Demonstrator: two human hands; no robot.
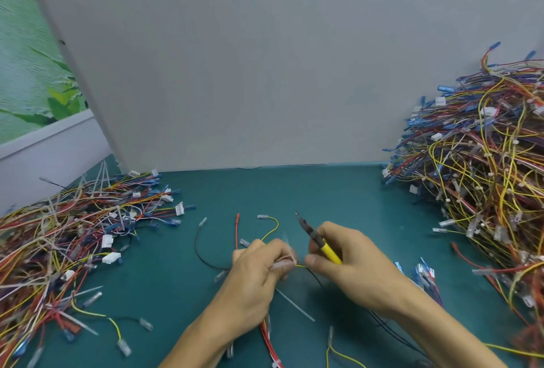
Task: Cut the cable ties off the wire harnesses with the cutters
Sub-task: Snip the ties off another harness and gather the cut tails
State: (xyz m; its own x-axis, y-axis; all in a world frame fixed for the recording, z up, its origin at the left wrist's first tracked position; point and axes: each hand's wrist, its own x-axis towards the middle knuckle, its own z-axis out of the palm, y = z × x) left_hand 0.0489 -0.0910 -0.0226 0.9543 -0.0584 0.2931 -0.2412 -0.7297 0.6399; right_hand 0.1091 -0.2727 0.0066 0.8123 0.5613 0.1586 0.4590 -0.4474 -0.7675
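Note:
My left hand [259, 267] grips a wire harness [266, 232] of red, yellow and black wires over the green table. A blurred pale cable tie [287, 250] sticks out between its fingers. My right hand [347, 261] holds yellow-handled cutters [318, 242], whose dark jaws point up and to the left, away from the wires. The right thumb and forefinger also pinch the harness wires just right of my left hand. A cut white tie strip [295, 306] lies on the mat beneath my hands.
A low heap of harnesses and loose ties [67, 238] covers the left side. A tall tangled pile of harnesses [482, 167] fills the right. A grey panel [235, 58] stands at the back. Loose wires [117, 326] lie at the front.

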